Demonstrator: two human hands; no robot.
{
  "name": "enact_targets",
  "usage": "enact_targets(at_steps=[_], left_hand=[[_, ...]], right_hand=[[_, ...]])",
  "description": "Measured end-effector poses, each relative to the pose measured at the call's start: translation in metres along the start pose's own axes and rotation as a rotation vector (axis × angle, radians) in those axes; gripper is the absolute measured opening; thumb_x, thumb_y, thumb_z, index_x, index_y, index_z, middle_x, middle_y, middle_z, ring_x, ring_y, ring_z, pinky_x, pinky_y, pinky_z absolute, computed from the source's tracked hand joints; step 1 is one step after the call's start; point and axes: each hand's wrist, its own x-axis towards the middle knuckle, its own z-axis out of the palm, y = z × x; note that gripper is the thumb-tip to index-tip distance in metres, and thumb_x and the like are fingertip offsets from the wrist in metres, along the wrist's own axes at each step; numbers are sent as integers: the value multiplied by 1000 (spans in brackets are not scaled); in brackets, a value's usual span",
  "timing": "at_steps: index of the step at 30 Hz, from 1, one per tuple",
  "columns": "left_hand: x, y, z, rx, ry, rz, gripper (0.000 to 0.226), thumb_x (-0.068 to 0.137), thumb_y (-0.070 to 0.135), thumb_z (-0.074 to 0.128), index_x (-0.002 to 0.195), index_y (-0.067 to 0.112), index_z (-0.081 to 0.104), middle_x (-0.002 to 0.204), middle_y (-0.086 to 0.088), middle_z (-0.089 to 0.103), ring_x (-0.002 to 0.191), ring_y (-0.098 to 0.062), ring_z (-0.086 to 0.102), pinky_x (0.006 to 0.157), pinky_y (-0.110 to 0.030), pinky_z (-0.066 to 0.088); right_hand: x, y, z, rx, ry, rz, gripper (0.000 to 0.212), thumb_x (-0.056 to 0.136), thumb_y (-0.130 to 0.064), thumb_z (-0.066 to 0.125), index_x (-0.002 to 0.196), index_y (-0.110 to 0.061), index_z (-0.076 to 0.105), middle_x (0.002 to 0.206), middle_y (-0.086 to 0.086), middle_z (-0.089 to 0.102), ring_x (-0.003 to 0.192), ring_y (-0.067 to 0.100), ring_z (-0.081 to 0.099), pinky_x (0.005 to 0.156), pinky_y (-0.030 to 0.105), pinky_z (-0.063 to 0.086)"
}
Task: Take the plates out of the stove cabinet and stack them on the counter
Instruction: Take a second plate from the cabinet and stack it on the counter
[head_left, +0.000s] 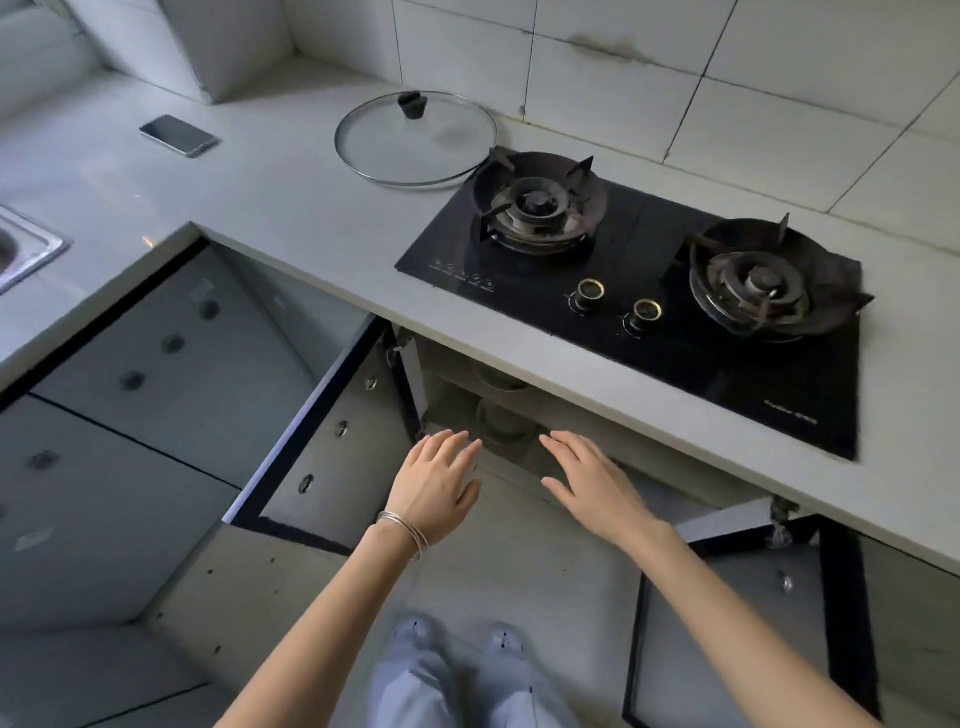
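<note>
Both hands, left and right, spread empty at six o'clock before dim stacked round plates inside the open stove cabinet.

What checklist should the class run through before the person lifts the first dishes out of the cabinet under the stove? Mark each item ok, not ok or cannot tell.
1. Cabinet doors open: ok; the left door and the right door both stand swung out.
2. Left hand empty and open: ok.
3. Right hand empty and open: ok.
4. Dishes reachable: ok, stacked on the shelves just beyond the fingertips.
5. Dishes are plates: cannot tell; dim and blurred.
6. Free counter space for stacking: ok, left of the stove.
</note>
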Motion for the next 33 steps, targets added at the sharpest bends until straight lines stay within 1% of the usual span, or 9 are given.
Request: enact_targets(at_steps=[5, 9, 13, 19, 22, 24, 29, 31, 33], left_hand=[[35, -36, 29, -13, -19, 23, 50, 82, 40, 37, 119, 14, 59, 118, -6, 63, 111, -30, 57, 94, -42, 46], [64, -72, 77, -2, 54, 41, 52, 80, 39, 38, 117, 12, 62, 116, -8, 64, 109, -30, 59, 92, -44, 47], [93, -109, 145, 31, 130, 72, 53, 78, 40, 38, 117, 12, 62, 115, -7, 65, 108, -29, 60, 91, -45, 48], [155, -148, 249, 29, 198, 70, 51, 82, 45, 37, 113, 15, 64, 108, -5, 67, 96, -27, 63, 74, -35, 54], [193, -169, 296, -2, 237, 92, 52, 84, 46, 35, 113, 12, 63, 111, -8, 65, 103, -31, 59, 82, -39, 52], [215, -181, 322, 18, 276, 105, 52, 84, 46, 35, 112, 12, 63, 112, -9, 65, 107, -32, 58, 83, -41, 53], [253, -199, 374, 8, 333, 121, 50, 83, 46, 36, 108, 14, 65, 108, -9, 66, 100, -31, 62, 79, -38, 54], [264, -205, 390, -17, 363, 140, 52, 85, 45, 35, 114, 13, 62, 113, -9, 64, 104, -31, 60, 83, -39, 53], [272, -208, 399, -22, 392, 172, 54, 87, 46, 34, 125, 14, 55, 120, -9, 61, 109, -30, 56, 88, -39, 50]], right_hand=[[35, 7, 34, 45, -1, 61, 53, 96, -30, 45, 143, -14, 29, 148, 2, 32, 137, 16, 24, 110, 27, 22], [73, 24, 89, 54, -2, 78, 53, 96, -32, 43, 144, -16, 27, 149, 1, 29, 138, 16, 22, 111, 30, 24], [121, 58, 155, 45, 64, 81, 54, 96, -33, 45, 144, -16, 27, 150, 1, 27, 139, 15, 19, 112, 29, 21], [196, 119, 240, 10, 191, 70, 54, 95, -32, 48, 143, -17, 30, 149, 1, 29, 137, 18, 25, 111, 30, 24], [232, 151, 272, -42, 237, 39, 55, 92, -31, 52, 141, -16, 32, 147, 1, 33, 135, 21, 30, 110, 31, 26], [256, 170, 289, -68, 278, 20, 55, 92, -29, 53, 141, -16, 33, 146, 1, 33, 134, 21, 31, 109, 29, 26], [308, 207, 323, -38, 367, 50, 53, 92, -25, 54, 140, -17, 34, 147, 2, 32, 136, 20, 28, 110, 30, 23], [322, 219, 333, -54, 405, 40, 48, 92, -24, 54, 138, -17, 39, 144, 4, 38, 133, 22, 33, 109, 33, 27], [333, 228, 342, -103, 491, 1, 39, 91, -22, 54, 129, -14, 52, 133, 8, 52, 124, 27, 44, 106, 35, 32]])
